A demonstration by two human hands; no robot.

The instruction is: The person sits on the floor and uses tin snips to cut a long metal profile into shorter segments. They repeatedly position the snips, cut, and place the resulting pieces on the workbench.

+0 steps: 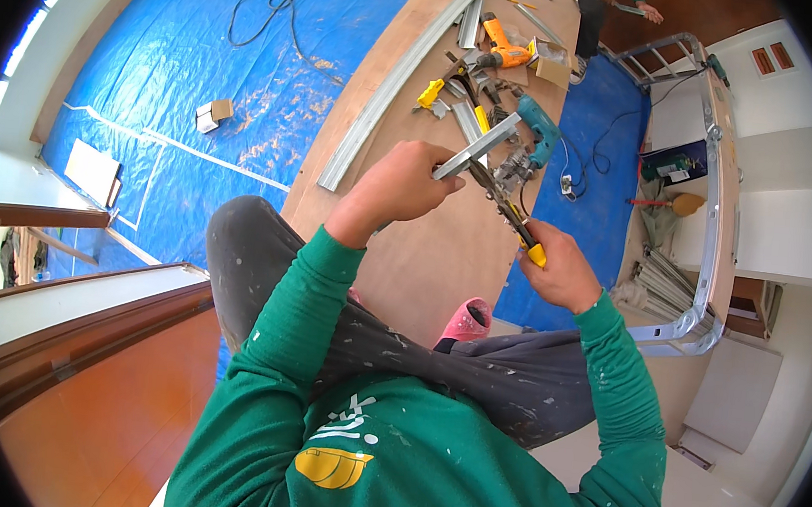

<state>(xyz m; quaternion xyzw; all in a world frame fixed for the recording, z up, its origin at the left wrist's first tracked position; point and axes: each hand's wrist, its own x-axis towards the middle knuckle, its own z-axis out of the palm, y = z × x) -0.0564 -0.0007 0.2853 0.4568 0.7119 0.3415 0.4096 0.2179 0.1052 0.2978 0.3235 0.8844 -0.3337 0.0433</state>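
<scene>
My left hand [412, 182] grips a short galvanized metal channel [481, 142] held at a slant over the plywood board [433, 275]. My right hand [558, 265] is closed on a cutting or crimping tool [509, 214] with yellow handle grips, whose dark jaws meet the channel beside my left hand. Just beyond them on the board lie a teal power tool [540, 121], an orange drill [504, 47], a yellow tool [430, 93] and several small metal offcuts. A long metal channel [400, 81] lies along the board's left side.
Blue sheeting [154, 62] covers the floor on both sides, with cables and a small box [214, 114]. An aluminium ladder [707, 210] runs along the right. A co-worker's hand [652, 13] shows at the top. My legs and a pink clog [465, 323] are below the board.
</scene>
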